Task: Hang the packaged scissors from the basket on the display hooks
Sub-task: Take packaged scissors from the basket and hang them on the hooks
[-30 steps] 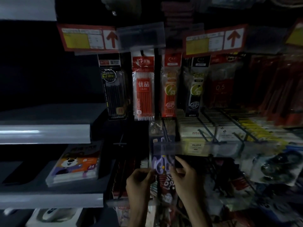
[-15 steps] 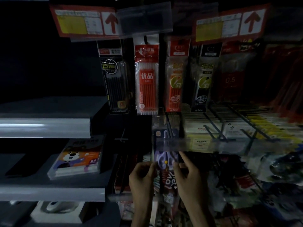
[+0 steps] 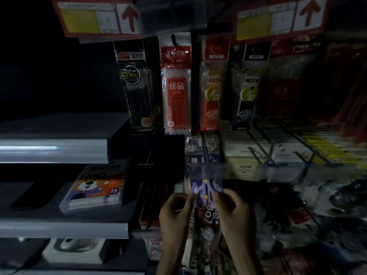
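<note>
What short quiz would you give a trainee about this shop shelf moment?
1. True or false: one hand alone holds the purple scissors package.
2. The bear-printed box lies on: A the grey shelf; B a hook; C the floor.
3. Fill in: the arrows on the red price signs point ___.
Key: 1 false, left hand and right hand both pinch it; 2 A; 3 up.

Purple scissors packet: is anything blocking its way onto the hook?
Probably: a clear plastic label strip at the front of the black wire hook lies across the top of the purple packaged scissors, pinched by the left hand and right hand. Whether it is hooked is too dim to tell.
</note>
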The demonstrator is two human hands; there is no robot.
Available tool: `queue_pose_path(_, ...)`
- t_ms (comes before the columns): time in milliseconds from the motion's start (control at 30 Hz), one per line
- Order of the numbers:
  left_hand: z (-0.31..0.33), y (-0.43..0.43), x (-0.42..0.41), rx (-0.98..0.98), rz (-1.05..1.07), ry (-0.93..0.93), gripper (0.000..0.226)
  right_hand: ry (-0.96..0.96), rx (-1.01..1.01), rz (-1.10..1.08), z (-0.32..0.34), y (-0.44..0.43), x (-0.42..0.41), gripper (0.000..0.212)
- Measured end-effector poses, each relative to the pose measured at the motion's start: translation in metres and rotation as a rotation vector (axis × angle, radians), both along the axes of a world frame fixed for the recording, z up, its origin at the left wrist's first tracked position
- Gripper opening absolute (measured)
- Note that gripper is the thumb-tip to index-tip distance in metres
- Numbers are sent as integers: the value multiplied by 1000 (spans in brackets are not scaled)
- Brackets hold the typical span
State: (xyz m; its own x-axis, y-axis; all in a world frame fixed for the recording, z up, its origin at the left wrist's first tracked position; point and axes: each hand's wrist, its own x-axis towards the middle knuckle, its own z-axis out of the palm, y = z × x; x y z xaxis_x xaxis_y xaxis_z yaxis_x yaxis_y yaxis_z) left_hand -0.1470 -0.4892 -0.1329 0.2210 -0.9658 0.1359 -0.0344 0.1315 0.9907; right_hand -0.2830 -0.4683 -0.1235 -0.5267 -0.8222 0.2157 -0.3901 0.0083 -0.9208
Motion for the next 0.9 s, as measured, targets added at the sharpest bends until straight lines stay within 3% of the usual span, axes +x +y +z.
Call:
queue_pose_path(267,15,9,-4,-30,1,174,24,-251,-101,127,6,1,1,16)
queue_pose_path(500,21,8,-5,-63,30,222,21,-302,-137,162,17,3,5,16)
queue_pose_path(900,-8,-5,-4,-2,76,-88,4,33,16,-65,-10,-15,2,17)
